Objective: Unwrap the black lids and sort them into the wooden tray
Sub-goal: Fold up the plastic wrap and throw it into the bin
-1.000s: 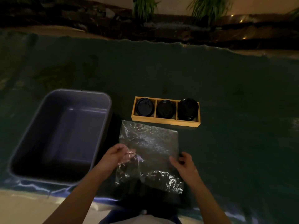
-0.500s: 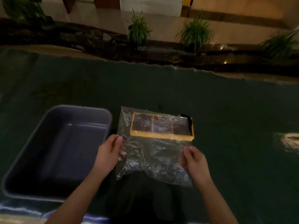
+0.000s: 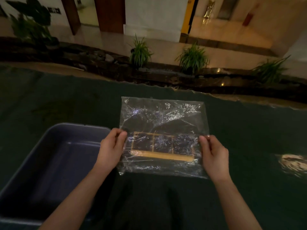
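A clear plastic bag (image 3: 163,117) is held up flat in front of me, stretched between both hands. My left hand (image 3: 111,147) pinches its left edge and my right hand (image 3: 214,153) pinches its right edge. Through the crinkled plastic I see the wooden tray (image 3: 162,157) on the dark green cloth, with black lids (image 3: 163,143) in its three compartments, blurred by the film. The bag looks empty.
A grey-blue plastic tub (image 3: 49,163) stands at the left, next to my left forearm. The dark green cloth (image 3: 249,130) covers the table to its far edge. Beyond it lie a dark rock border and potted grasses (image 3: 192,58). A pale patch (image 3: 292,161) shows at the right.
Both hands have lifted the plastic bag up and spread it flat; it now covers my view of the tray. My head has tilted up, showing more of the room.
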The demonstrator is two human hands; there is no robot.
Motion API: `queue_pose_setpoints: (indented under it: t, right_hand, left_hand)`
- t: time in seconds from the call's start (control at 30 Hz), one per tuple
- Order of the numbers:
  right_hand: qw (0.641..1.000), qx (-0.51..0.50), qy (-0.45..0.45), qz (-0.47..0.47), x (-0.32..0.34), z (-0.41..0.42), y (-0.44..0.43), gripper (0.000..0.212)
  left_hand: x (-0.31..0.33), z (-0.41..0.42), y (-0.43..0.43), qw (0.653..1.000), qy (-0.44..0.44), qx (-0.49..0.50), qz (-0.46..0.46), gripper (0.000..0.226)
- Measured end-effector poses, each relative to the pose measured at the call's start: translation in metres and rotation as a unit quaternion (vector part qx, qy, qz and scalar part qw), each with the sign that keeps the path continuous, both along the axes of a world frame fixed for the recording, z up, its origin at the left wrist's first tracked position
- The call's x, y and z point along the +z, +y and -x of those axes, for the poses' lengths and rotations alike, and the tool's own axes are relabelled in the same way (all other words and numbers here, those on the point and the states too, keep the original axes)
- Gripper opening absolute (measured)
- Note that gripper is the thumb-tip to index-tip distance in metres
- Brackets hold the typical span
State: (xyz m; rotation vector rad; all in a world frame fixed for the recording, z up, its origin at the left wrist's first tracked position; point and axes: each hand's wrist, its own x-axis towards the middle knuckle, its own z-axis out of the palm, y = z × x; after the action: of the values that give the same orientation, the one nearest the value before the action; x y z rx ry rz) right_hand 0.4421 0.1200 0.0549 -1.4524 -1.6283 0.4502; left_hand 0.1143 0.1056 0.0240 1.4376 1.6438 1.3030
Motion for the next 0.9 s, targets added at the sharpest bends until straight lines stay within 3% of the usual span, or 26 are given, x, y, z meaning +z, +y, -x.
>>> queue_pose_setpoints:
  t: [0.1,0.17,0.23,0.37,0.47,0.6,0.7,0.83,0.9]
  right_hand:
    - [0.999,0.012,0.038,-0.002,0.005,0.001,0.0,0.029]
    - [0.999,0.029,0.042,-0.003,0.006,-0.001,-0.001,0.028]
    - [0.996,0.049,0.066,0.021,0.005,-0.004,-0.002,0.032]
    - [0.967,0.138,0.169,0.129,0.01,-0.006,0.0,0.052]
    - [0.946,0.126,0.24,0.18,0.019,-0.003,0.006,0.044]
    - [0.952,0.11,0.241,0.15,0.029,0.002,0.017,0.021]
    - [0.965,0.087,0.218,0.114,0.03,0.003,0.023,0.023]
    - [0.97,0.04,0.226,0.084,0.036,0.004,0.03,0.021]
    - [0.968,0.037,0.234,0.084,0.04,0.002,0.032,0.019]
  left_hand:
    - [0.016,0.0,0.0,0.981,-0.177,-0.04,0.064,0.04]
    - [0.027,0.005,0.004,0.935,-0.317,-0.071,0.139,0.058]
    - [0.035,0.01,0.008,0.909,-0.37,-0.107,0.159,0.062]
    - [0.043,0.008,0.011,0.936,-0.319,-0.086,0.118,0.031]
    - [0.043,0.004,0.013,0.953,-0.277,-0.067,0.103,0.026]
    - [0.044,0.004,0.016,0.957,-0.27,-0.05,0.091,0.026]
    - [0.046,0.005,0.02,0.962,-0.263,-0.033,0.061,0.026]
    - [0.046,0.013,0.017,0.941,-0.292,-0.14,0.096,0.039]
    - [0.044,0.017,0.017,0.945,-0.27,-0.149,0.106,0.034]
